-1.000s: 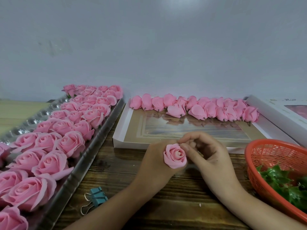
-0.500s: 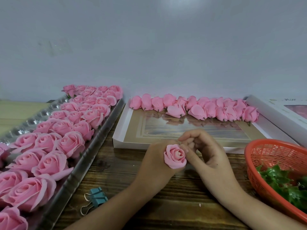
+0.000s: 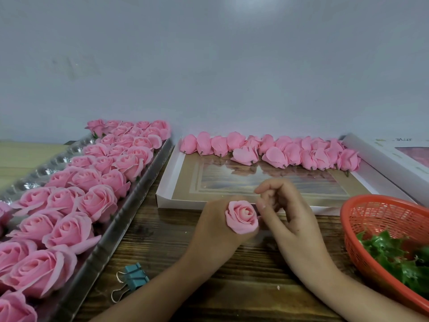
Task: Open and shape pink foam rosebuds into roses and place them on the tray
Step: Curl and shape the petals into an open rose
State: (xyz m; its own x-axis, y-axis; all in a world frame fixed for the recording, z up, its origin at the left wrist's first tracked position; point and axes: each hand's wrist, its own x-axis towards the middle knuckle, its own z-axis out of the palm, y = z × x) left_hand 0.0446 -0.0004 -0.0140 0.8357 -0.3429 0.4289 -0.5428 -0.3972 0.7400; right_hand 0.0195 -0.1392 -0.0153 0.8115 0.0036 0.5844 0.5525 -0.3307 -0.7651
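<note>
My left hand [image 3: 214, 225] grips a half-opened pink foam rose [image 3: 242, 216] from below, its spiral centre facing up. My right hand [image 3: 286, 213] sits just right of the rose with curled fingers; its thumb touches the rose's right edge, and whether it pinches a petal is hidden. A clear plastic tray [image 3: 120, 225] on the left carries several rows of opened roses [image 3: 97, 202]. A row of closed rosebuds [image 3: 274, 151] lies along the far edge of a flat white box [image 3: 168, 189].
An orange mesh basket [image 3: 380, 219] with green plastic leaves [image 3: 394, 254] stands at the right. A teal binder clip [image 3: 134, 278] lies on the wooden table near the tray's edge. A second white box [image 3: 380, 159] sits at the far right. A grey wall closes the back.
My right fingers have lifted and loosened from the rose's right side. The rose sits slightly more open and turned toward the camera. My left hand stays in place.
</note>
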